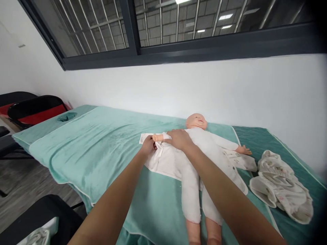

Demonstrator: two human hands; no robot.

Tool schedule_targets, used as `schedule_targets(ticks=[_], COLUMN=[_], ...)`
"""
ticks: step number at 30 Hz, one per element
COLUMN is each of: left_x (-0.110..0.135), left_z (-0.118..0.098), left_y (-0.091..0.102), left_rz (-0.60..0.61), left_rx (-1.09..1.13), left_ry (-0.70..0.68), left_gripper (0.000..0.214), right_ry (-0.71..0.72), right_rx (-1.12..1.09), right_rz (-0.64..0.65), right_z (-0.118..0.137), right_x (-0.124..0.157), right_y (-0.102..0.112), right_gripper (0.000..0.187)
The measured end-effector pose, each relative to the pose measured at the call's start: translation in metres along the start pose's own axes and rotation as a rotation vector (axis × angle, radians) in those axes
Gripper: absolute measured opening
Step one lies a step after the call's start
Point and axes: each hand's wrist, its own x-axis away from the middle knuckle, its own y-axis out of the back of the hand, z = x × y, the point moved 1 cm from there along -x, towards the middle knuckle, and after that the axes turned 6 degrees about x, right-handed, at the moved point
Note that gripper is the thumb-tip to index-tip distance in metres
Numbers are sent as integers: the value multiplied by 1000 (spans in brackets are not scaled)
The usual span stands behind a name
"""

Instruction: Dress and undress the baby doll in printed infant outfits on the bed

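Note:
A baby doll (187, 200) in a white bodysuit lies on its back, its head toward the wall. Under it is spread a white baby shirt (166, 163), with one printed sleeve reaching out to the right. My left hand (148, 145) has its fingers closed at the shirt's left sleeve, right beside the doll's small hand (157, 137); its fingertips are partly hidden. My right hand (180, 139) lies over the doll's sleeved forearm, fingers closed around it near the wrist. The doll's other arm (228, 141) stretches out to the right, over the printed sleeve.
Green towelling (84, 146) covers the bed, which has a face hole at its far left. Folded printed baby clothes (283, 187) lie at the right. A white wall and a barred window stand behind. Black-and-red chairs (41, 110) are at the left, and another black chair (48, 212) stands in front.

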Motion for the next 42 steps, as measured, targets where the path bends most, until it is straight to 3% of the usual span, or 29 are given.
schedule_targets(ticks=[11, 19, 24, 27, 31, 33, 35, 37, 39, 42], left_x=[6, 12, 16, 26, 36, 35, 30, 25, 21, 18], left_z=[-3, -2, 8, 16, 20, 19, 17, 17, 18, 18], left_y=[11, 7, -5, -14, -18, -15, -11, -8, -7, -7], left_rz=[33, 192, 195, 126, -32, -162, -342, -468, -493, -466], left_rx=[151, -30, -290, -535, -1017, -1158, -1196, -1224, -1251, -1242], left_ry=[-39, -2, -66, -204, -589, -689, -674, -606, -556, -546], left_gripper=[32, 38, 30, 18, 14, 15, 22, 32, 36, 31], right_ry=[-74, -113, -162, -202, -201, -158, -143, -199, -318, -573], right_rx=[91, 124, 140, 143, 130, 94, -25, -216, -379, -555], right_rz=[124, 42, -18, -53, -83, -119, -243, -447, -628, -761], right_z=[6, 10, 18, 23, 26, 21, 9, -11, -35, -68], right_x=[-1, -3, -12, -16, -12, -3, 12, 34, 60, 103], right_y=[-3, -11, -19, -22, -17, -9, 2, 11, 14, 3], right_gripper=[37, 37, 28, 26, 27, 27, 27, 27, 25, 26])
